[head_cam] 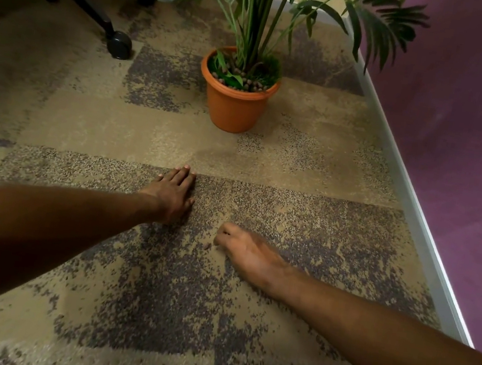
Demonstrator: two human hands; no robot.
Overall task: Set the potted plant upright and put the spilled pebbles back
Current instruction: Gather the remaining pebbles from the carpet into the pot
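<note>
The orange pot (pixel 234 107) stands upright on the carpet, with a tall green plant (pixel 260 12) rising from it. Brown pebbles (pixel 243 81) and green moss fill its top. My left hand (pixel 174 194) lies flat on the carpet, palm down, fingers together, well in front of the pot. My right hand (pixel 241 250) rests on the carpet to the right of it, fingers curled inward; what they enclose is hidden. One small pebble (pixel 207 245) lies on the carpet just left of my right hand.
A patterned tan and dark carpet (pixel 152 294) covers the floor. An office chair base with a black caster (pixel 119 44) stands at the back left. A purple wall (pixel 459 153) with a white skirting board (pixel 406 189) runs along the right.
</note>
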